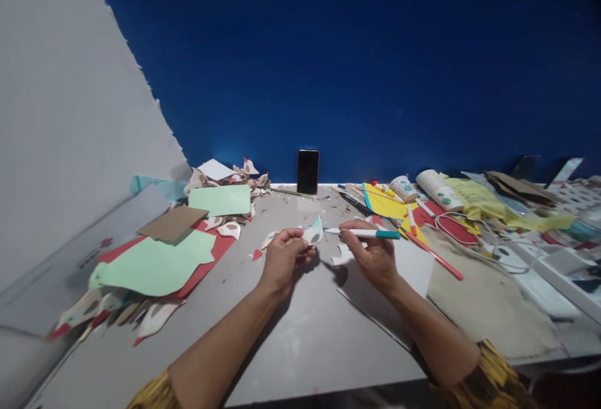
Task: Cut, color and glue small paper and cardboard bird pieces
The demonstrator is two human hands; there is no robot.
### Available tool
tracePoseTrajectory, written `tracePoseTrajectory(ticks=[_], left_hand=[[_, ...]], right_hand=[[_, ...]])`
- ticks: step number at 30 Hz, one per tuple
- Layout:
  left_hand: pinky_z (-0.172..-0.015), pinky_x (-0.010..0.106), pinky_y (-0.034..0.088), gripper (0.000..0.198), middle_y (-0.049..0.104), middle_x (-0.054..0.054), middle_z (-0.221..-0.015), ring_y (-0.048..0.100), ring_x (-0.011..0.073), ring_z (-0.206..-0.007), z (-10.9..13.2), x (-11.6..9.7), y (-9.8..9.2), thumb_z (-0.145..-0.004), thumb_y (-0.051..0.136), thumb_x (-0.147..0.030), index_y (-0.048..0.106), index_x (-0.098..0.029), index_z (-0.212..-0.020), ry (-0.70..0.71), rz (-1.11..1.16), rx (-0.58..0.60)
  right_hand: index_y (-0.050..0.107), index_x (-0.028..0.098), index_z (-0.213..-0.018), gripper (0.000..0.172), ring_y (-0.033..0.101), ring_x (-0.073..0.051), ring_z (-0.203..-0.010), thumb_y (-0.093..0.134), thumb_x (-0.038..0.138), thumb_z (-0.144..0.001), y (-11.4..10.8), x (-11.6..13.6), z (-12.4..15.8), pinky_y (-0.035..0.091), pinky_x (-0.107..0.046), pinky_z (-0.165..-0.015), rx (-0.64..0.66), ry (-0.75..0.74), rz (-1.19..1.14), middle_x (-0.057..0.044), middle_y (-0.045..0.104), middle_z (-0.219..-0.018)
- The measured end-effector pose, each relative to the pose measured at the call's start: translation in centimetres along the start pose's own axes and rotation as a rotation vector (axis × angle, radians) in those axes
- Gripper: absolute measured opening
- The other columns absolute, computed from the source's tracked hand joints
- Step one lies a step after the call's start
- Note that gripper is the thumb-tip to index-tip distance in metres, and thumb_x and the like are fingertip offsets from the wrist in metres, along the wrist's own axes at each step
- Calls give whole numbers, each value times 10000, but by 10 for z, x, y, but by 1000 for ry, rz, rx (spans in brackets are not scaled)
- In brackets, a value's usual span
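Observation:
Between thumb and fingers, my left hand point(284, 260) pinches a small white paper cutout point(313, 232) with teal colouring on its raised tip. My right hand point(373, 258) grips a white marker pen point(364, 233) with a teal end, lying almost level. Its tip points left and is close beside the cutout; whether they touch I cannot tell. A torn white scrap point(342, 255) lies under the right hand, by a white sheet point(413, 265). Near the left hand are a small red paper piece point(257, 254) and another painted cutout point(230, 230).
A dark phone point(308, 171) leans upright against the blue wall. Green paper point(159, 262), brown card point(173, 223) and painted cutouts pile up at left. On the right lie a red pen point(439, 258), yellow paper point(382, 201), cardboard tubes point(439, 190) and a white cable point(439, 224).

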State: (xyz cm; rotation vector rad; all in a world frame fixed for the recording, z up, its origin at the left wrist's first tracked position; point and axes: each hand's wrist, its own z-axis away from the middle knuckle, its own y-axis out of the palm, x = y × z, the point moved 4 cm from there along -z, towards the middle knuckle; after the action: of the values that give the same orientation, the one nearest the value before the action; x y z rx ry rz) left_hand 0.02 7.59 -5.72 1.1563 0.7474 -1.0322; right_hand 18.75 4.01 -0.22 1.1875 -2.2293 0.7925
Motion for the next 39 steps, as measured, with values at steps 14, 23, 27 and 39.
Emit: tracePoseTrajectory(ticks=[14, 23, 27, 39], left_hand=[[-527, 229, 484, 252, 715, 50, -655, 660, 157, -572, 5, 1, 5, -570, 734, -197, 539, -191, -730, -17, -54, 39], [-532, 230, 491, 227, 710, 53, -643, 660, 156, -566, 3, 3, 3, -577, 706, -175, 527, -189, -716, -8, -59, 43], [-517, 231, 492, 224, 715, 59, -651, 672, 167, -569, 2, 3, 3, -574, 705, -170, 531, -190, -714, -15, -48, 39], [-496, 244, 499, 242, 696, 44, -646, 649, 160, -518, 6, 4, 4, -564, 712, -149, 518, -190, -704, -45, -42, 55]], right_hand=[[749, 207, -916, 157, 680, -177, -656, 664, 336, -942, 2, -2, 0, 555, -308, -600, 58, -24, -9, -62, 760, -826], [742, 195, -884, 195, 661, -175, -648, 651, 356, -945, 2, -5, 1, 546, -309, -620, 81, 13, 32, -56, 743, -782], [746, 194, -898, 184, 652, -173, -643, 657, 348, -941, 3, -3, 1, 539, -310, -605, 64, -9, 14, -66, 751, -810], [741, 202, -885, 211, 649, -179, -632, 643, 377, -950, 2, -2, 0, 532, -313, -597, 110, -1, 32, -60, 740, -775]])
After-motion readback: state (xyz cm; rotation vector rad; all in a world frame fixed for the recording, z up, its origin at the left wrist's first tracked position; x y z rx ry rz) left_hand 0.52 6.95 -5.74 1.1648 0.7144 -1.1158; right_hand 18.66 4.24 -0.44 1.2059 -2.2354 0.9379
